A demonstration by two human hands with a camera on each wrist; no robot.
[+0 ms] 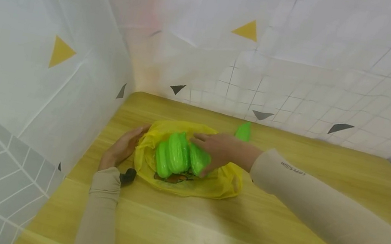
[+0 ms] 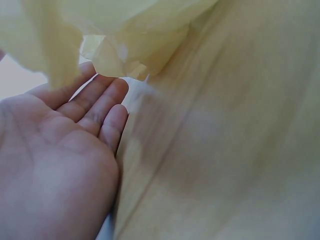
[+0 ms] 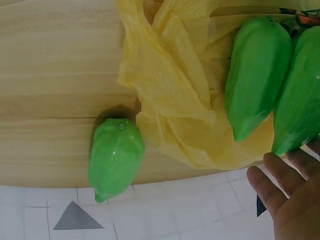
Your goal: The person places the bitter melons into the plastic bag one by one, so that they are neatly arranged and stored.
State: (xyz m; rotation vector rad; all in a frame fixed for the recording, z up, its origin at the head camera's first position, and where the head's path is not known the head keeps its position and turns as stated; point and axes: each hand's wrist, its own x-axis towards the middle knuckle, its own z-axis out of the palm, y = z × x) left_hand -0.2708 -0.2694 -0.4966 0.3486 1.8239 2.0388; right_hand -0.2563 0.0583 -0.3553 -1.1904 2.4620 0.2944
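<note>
A yellow plastic bag (image 1: 203, 189) lies spread on the table, with several green papayas (image 1: 177, 153) side by side on it. My left hand (image 1: 124, 146) is at the bag's left edge; in the left wrist view its palm faces up, fingers loosely extended against the thin plastic (image 2: 155, 45). Over the rightmost papaya on the bag (image 1: 198, 160) reaches my right hand (image 1: 220, 149). The right wrist view shows its fingers (image 3: 282, 180) fairly straight at a papaya's pointed tip (image 3: 300, 100).
One separate papaya (image 3: 117, 160) lies on bare wood past the bag, near the table's back edge. The wooden table (image 1: 176, 232) meets white patterned sheets (image 1: 302, 93) at the back and left. A small dark object (image 1: 128, 176) is beside my left wrist.
</note>
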